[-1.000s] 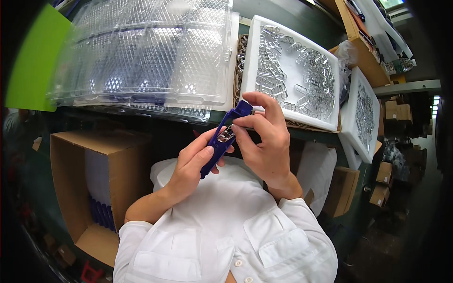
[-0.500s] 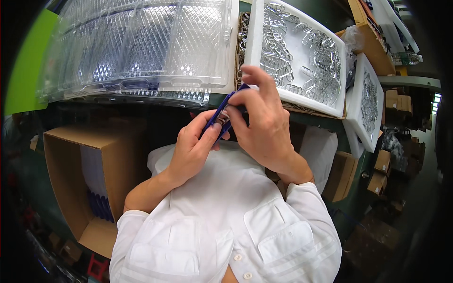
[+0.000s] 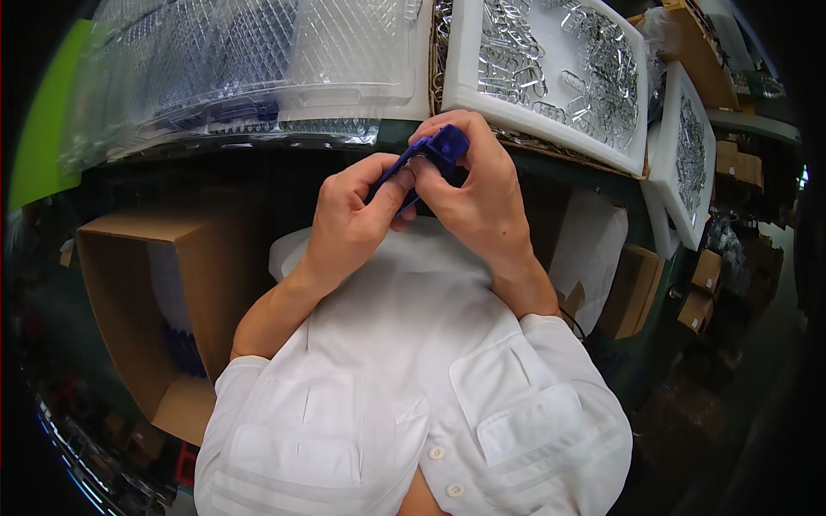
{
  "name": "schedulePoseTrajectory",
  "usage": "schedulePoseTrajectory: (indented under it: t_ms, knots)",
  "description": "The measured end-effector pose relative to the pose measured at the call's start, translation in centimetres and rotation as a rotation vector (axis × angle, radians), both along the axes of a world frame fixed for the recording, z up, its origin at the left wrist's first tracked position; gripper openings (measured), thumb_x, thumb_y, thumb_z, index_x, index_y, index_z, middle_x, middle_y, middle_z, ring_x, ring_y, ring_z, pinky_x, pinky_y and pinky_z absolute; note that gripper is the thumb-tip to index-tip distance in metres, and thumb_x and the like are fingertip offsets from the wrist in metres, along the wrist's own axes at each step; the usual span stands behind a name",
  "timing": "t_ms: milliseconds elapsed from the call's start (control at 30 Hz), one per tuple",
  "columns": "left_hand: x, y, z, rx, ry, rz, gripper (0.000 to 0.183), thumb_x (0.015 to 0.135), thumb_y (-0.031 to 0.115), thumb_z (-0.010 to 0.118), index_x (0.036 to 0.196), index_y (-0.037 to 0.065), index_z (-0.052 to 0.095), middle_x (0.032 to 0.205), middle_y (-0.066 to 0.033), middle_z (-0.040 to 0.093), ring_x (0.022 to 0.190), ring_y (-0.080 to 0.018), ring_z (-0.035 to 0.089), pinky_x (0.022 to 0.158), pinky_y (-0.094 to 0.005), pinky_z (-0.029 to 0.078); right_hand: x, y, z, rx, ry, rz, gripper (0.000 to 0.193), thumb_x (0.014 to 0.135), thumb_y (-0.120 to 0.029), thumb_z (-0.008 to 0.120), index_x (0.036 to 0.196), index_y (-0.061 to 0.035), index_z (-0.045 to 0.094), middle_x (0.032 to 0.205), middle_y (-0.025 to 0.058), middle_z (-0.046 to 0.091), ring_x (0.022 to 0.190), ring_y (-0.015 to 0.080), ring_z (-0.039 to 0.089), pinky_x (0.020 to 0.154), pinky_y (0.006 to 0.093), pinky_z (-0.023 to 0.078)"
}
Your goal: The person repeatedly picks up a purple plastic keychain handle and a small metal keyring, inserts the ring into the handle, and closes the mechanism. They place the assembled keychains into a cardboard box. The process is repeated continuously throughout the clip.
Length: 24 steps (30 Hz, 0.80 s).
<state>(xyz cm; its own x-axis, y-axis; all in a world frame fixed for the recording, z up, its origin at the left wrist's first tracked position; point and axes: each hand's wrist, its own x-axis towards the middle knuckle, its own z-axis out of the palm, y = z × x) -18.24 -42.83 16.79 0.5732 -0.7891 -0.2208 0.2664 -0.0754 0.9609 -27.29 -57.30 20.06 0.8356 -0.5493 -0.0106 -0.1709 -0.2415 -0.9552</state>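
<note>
Both hands meet in front of my chest on a long dark blue plastic piece, which has a hollow, raised end. My left hand grips its lower end, thumb on top. My right hand holds the upper end, fingers wrapped over the far side and thumb pressed into the middle. A small metal glint shows by the thumbs; the fingers hide most of that part. Just beyond the right hand, bent metal wire clips lie in a white foam tray.
Clear textured plastic trays cover the bench at far left. On the left stands an open cardboard box with blue pieces inside. A second foam tray leans at the right, near a small carton.
My right hand has come down from its raised, loose pose and now grips the blue piece's upper end, thumb pressed in. The metal part seen in the piece before is now mostly covered.
</note>
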Motion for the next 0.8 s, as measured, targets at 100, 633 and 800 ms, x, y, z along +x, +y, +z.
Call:
schedulePoseTrajectory:
  t_ms: [100, 633, 800]
  knots:
    - [0.1, -0.8, -0.9, 0.023, 0.034, 0.018, 0.021, 0.106, 0.018, 0.063, 0.108, -0.002, 0.072, 0.076, -0.0006, 0.069, 0.064, -0.0057, 0.063, 0.058, -0.0225, 0.051, 0.5, 0.1, -0.6, -0.121, 0.0, -0.038, 0.015, 0.092, -0.003, 0.069, 0.101, 0.0016, 0.058, 0.088, 0.0119, 0.07, 0.068, 0.019, 0.071, 0.061, 0.0339, 0.056]
    - [0.9, 0.4, 9.1, -0.121, -0.876, -0.155, 0.067, 0.074, -0.003, 0.089, 0.135, -0.003, 0.061, 0.113, -0.0197, 0.075, 0.099, -0.0276, 0.076, 0.086, -0.0342, 0.061, -3.0, -5.5, 0.7, 0.269, -0.692, 0.149, 0.024, 0.086, 0.001, 0.079, 0.108, 0.0015, 0.069, 0.121, 0.0211, 0.066, 0.115, 0.0262, 0.065, 0.099, 0.0367, 0.053]
    - [0.1, -0.4, 9.0, -0.115, -0.893, -0.165, 0.063, 0.077, 0.0, 0.09, 0.133, -0.002, 0.061, 0.114, -0.0193, 0.075, 0.099, -0.027, 0.077, 0.086, -0.034, 0.061, -3.7, -6.7, -0.1, 0.271, -0.689, 0.144, 0.023, 0.087, -0.001, 0.079, 0.108, 0.001, 0.07, 0.124, 0.0208, 0.066, 0.114, 0.0261, 0.066, 0.099, 0.0363, 0.053]
